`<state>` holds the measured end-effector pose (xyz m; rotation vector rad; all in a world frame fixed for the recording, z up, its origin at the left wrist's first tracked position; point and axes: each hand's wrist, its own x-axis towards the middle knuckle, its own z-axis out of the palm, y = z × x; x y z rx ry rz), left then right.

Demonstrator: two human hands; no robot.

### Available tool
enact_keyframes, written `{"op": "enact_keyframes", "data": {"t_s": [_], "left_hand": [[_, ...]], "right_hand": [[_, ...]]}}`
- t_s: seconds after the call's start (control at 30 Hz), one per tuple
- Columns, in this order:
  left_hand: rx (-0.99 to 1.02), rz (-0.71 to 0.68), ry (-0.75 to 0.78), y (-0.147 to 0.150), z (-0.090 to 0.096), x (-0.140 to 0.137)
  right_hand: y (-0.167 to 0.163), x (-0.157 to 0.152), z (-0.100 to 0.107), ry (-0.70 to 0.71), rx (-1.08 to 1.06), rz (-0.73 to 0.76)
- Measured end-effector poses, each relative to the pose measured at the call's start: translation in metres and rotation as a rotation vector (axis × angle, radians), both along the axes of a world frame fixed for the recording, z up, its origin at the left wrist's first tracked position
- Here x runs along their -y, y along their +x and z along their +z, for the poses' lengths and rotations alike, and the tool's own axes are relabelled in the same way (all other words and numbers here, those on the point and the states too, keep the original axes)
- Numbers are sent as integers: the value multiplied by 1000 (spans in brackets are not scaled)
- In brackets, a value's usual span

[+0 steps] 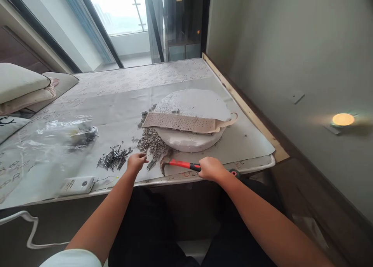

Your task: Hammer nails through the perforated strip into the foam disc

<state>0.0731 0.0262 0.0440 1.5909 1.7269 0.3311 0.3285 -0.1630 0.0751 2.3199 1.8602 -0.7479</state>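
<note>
My right hand (212, 168) is wrapped round the handle of a claw hammer (180, 164), red and black, whose head rests low over the sheet near the bed's front edge. The fingers of my left hand (136, 163) are pinched on a thin nail, only partly visible. Close to that hand lies a heap of loose dark nails (112, 158), and a few more nails (152, 164) lie by the hammer head. Beyond the hammer is a thick white round slab (201, 142), with a tan perforated strip (180, 122) laid across it. Small grey lumps (153, 140) are piled against the slab's left side.
A grey-white sheet (116, 100) covers much of the mattress. To the left are a clear plastic bag (70, 133) with dark contents, a white power bank (78, 185) with a short cable, and stacked pillows (23, 82). A wall (276, 65) with a lit lamp (343, 119) stands right.
</note>
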Motion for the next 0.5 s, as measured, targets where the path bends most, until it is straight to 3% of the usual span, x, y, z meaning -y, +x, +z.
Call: {"op": "enact_keyframes", "data": {"t_s": [0.07,0.13,0.27,0.37,0.5], "left_hand": [[398,186,-115,-2,12,0],[721,326,-225,-2,27,1],[1044,453,-323,12,53,5],[1066,351,-300,36,63,11],[830,-62,-100,84,62,23]], "right_hand": [[3,6,7,7,-153,-25],[2,11,15,-13,-446,-106],[-8,18,39,18,-1028,-290],[-9,19,59,127,-1251,-320],[7,20,74,277,-1363,-397]]}}
